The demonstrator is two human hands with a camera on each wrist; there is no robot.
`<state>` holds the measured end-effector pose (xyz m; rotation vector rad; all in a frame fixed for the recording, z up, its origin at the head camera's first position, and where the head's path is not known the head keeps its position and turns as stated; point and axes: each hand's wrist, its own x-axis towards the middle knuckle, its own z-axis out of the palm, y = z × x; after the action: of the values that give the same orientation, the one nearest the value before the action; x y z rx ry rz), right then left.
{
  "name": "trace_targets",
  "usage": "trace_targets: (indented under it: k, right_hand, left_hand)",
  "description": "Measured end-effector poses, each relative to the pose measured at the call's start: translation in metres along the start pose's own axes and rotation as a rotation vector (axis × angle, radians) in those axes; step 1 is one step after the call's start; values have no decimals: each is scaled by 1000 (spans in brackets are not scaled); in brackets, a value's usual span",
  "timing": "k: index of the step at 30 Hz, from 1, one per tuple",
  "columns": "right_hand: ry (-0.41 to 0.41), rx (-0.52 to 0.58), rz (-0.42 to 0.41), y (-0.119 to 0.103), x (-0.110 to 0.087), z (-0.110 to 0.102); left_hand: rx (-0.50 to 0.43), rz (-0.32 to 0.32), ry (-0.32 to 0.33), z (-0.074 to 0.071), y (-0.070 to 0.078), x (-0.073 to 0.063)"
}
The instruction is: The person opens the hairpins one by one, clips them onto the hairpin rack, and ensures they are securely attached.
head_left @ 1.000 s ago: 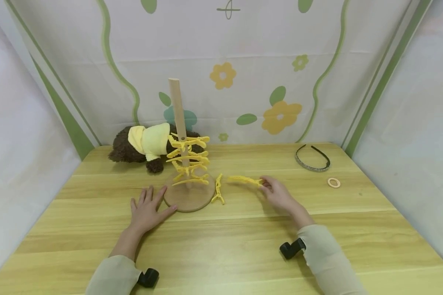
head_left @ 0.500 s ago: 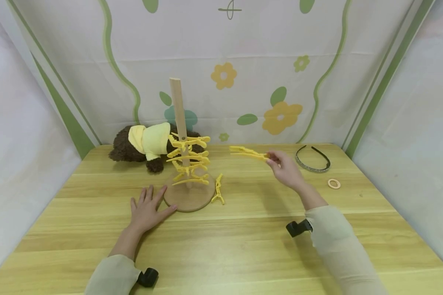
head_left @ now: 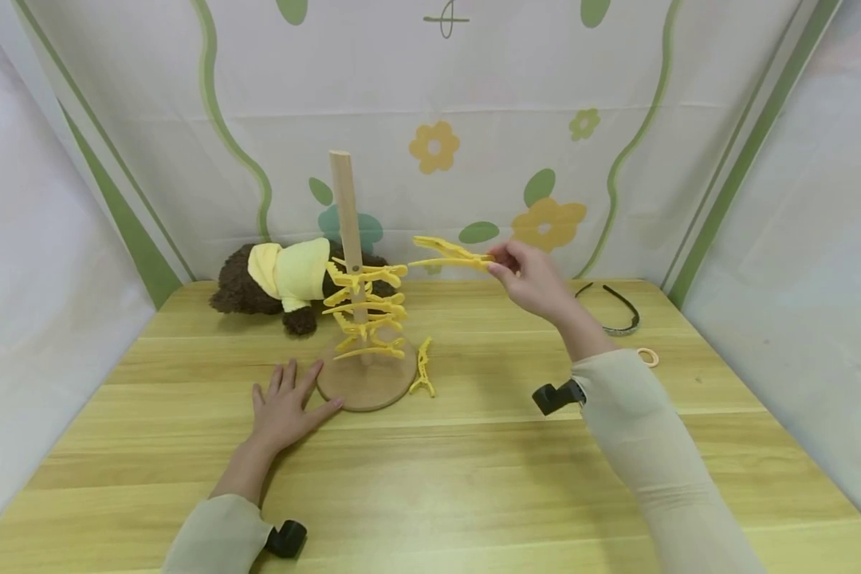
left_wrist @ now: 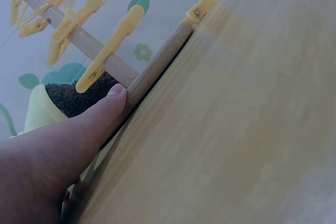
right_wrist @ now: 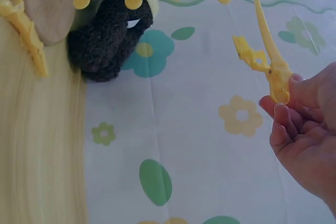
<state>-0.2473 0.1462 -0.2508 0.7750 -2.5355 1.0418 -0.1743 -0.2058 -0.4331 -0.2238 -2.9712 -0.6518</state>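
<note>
Between its thumb and fingers my right hand (head_left: 534,279) pinches a yellow hair clip (right_wrist: 275,69) by its rear end, and the clip's jaws are spread apart. This clip is in the air, right of a wooden post (head_left: 344,199) and a little higher than the topmost clip on it. Several yellow hair clips (head_left: 366,307) grip the post one above another. My left hand (head_left: 283,410) lies with spread fingers on the table, its thumb and a finger touching the rim of the round wooden base (head_left: 366,399). In the left wrist view the thumb (left_wrist: 105,108) presses that rim.
One more yellow hair clip (head_left: 423,368) lies on the table just right of the base. A plush toy (head_left: 294,275) in a yellow top lies behind the post. At the right are a headband (head_left: 626,327) and a pale ring (head_left: 649,357), both partly hidden by my right arm.
My right hand has lifted the hair clip off the table, then carried it up and left towards the post. The clip's jaws have spread apart. The left hand has stayed put.
</note>
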Motion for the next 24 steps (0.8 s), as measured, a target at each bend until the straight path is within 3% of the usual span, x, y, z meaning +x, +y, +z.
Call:
trace_targets:
  k: [12, 24]
  right_hand:
    - [-81, 49, -56, -32, 32, 17]
    - [-133, 96, -108, -53, 49, 43]
  left_hand:
    - [5, 4, 6, 1, 0, -1]
    - [10, 2, 11, 1, 0, -1]
